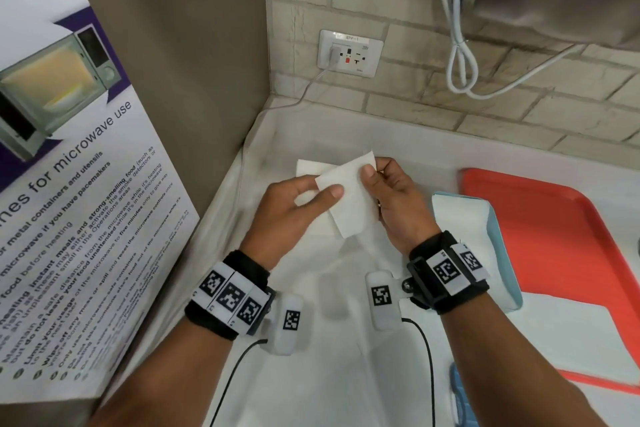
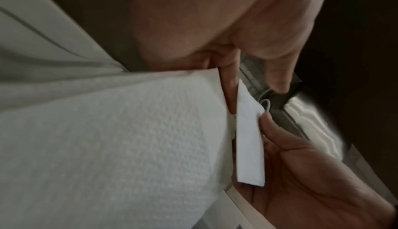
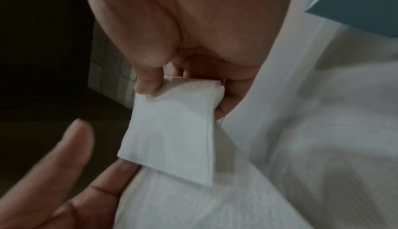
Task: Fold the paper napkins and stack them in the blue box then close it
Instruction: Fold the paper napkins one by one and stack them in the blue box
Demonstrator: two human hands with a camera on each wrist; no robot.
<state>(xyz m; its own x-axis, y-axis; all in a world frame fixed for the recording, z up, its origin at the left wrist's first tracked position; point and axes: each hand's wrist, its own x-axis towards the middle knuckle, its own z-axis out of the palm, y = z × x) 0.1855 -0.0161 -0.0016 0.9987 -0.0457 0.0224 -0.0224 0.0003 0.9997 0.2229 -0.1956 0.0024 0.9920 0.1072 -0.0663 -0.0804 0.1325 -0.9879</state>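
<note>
At frame centre, both hands hold one folded napkin (image 1: 346,198) above the white counter (image 1: 311,374): the left hand (image 1: 294,208) pinches its left edge, the right hand (image 1: 394,198) its right (thumbs on top). The blue box (image 1: 498,236) sits at right, open, touching a red tray (image 1: 554,236).

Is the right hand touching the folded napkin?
Touching. The right wrist view shows the right hand pinching the folded napkin's top edge between thumb and fingers; the head view agrees.
</note>
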